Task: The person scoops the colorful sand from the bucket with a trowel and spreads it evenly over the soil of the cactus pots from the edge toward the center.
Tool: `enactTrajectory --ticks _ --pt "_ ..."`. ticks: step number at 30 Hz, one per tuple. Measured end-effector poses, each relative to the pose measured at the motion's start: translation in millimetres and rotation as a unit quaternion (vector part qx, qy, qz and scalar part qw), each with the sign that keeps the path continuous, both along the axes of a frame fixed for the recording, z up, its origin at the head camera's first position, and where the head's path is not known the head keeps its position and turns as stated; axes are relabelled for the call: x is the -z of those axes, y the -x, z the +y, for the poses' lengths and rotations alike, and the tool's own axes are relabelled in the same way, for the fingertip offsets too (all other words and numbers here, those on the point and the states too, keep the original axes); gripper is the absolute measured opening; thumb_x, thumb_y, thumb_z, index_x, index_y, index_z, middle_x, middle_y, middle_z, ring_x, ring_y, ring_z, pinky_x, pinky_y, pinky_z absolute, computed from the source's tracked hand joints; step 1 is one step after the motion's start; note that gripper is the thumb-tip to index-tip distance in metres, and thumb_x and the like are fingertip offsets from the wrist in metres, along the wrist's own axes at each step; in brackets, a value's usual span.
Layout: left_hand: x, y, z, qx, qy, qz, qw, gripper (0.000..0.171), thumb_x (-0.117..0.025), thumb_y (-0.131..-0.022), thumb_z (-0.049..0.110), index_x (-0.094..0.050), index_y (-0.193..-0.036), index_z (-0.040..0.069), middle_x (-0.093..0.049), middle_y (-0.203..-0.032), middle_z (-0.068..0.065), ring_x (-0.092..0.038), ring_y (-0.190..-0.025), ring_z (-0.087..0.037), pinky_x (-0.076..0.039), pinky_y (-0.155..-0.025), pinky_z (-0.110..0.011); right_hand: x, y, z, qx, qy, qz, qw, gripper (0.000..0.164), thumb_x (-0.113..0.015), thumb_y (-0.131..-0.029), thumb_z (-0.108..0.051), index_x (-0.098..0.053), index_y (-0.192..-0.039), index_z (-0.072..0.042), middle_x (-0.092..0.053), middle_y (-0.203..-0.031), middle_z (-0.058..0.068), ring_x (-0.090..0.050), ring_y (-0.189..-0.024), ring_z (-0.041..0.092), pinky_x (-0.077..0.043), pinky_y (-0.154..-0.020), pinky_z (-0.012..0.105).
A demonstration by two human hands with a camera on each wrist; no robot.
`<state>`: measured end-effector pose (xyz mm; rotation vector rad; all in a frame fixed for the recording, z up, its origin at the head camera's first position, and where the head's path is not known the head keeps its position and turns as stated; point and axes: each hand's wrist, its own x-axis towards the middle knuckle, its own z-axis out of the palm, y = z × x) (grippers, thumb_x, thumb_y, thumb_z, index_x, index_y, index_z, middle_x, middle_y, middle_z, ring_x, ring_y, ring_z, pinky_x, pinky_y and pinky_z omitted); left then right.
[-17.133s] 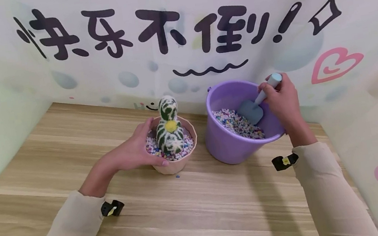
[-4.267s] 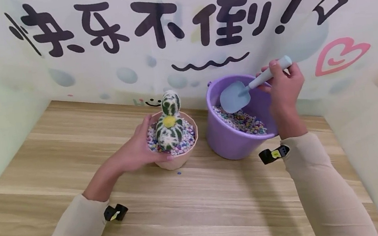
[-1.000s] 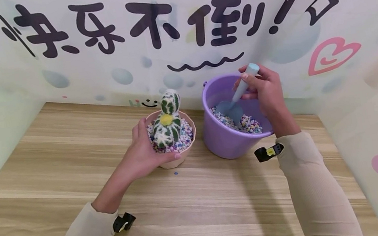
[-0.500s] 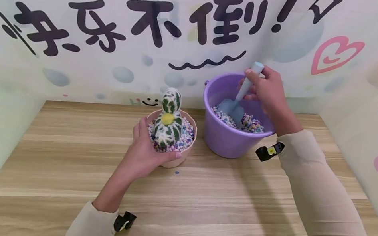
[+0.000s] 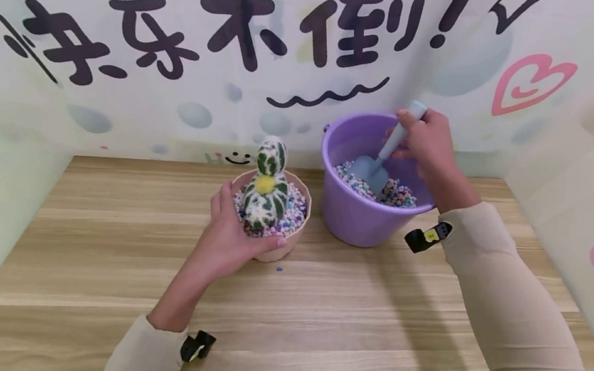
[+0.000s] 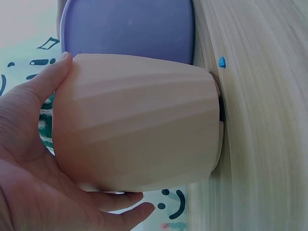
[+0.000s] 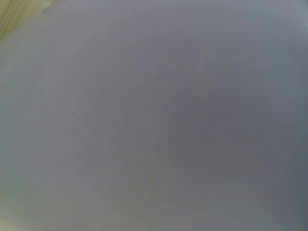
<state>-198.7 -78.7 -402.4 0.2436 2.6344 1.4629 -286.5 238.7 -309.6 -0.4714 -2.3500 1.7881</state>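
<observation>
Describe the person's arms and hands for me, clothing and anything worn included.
The left sleeve and right sleeve are long and plain beige. A small black device with a yellow patch sits at the right cuff; a similar black one sits at the left. No gloves cover the left hand or right hand.

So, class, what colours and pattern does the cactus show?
The cactus is dark green with white streaks and a yellow tuft, clearest in the head view.

Bucket (image 5: 361, 221) near back edge of wood-grain bench (image 5: 307, 336): smooth plastic, slight sheen. Scoop (image 5: 367, 172): smooth plastic too. Pot (image 6: 139, 125): matt (shallow ribs up close). Cactus (image 5: 267, 205): fuzzy.
</observation>
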Motion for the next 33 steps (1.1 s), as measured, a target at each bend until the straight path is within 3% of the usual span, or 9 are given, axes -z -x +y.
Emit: enactTrajectory --ticks 7,17,25,33 --pt "-0.5 0.7 1.0 -0.002 0.002 0.001 1.0000 0.120 -0.089 -0.064 0.043 -0.009 -0.153 0.032 -0.017 -0.150 -0.019 -0.045 -0.123 -0.048 -0.043 -0.096 -0.064 -1.0 -1.5 3.5 -0.011 0.047 0.004 0.999 0.033 -0.054 -0.100 -0.031 -0.050 -0.116 -0.003 -0.068 -0.072 0.000 -0.071 -0.066 0.015 -0.055 -0.050 0.027" --pt "0.2 0.4 0.8 -0.003 0.003 0.004 1.0000 0.119 -0.089 -0.065 0.044 -0.009 -0.153 0.032 -0.016 -0.150 -0.018 -0.044 -0.123 -0.047 -0.042 -0.096 -0.064 -0.7 -4.8 8.7 -0.005 0.106 -0.020 0.994 0.038 -0.052 -0.101 -0.030 -0.046 -0.126 -0.002 -0.070 -0.070 0.002 -0.072 -0.065 0.017 -0.057 -0.053 0.027" --pt "0.5 -0.1 0.5 -0.001 0.002 -0.003 1.0000 0.120 -0.089 -0.064 0.046 -0.008 -0.152 0.032 -0.015 -0.151 -0.018 -0.045 -0.123 -0.048 -0.043 -0.096 -0.064 -0.5 -4.3 10.0 -0.019 0.114 -0.048 0.992 0.048 -0.049 -0.102 -0.030 -0.039 -0.135 0.003 -0.070 -0.071 0.004 -0.073 -0.068 0.020 -0.059 -0.059 0.031" --pt "-0.7 -0.2 0.9 -0.003 0.001 -0.002 1.0000 0.121 -0.089 -0.065 0.045 -0.008 -0.153 0.029 -0.015 -0.152 -0.019 -0.043 -0.124 -0.049 -0.041 -0.097 -0.065 -0.7 -5.3 10.1 -0.024 0.167 -0.041 0.985 0.041 -0.049 -0.102 -0.027 -0.040 -0.130 0.002 -0.071 -0.071 0.006 -0.073 -0.068 0.022 -0.059 -0.057 0.032"
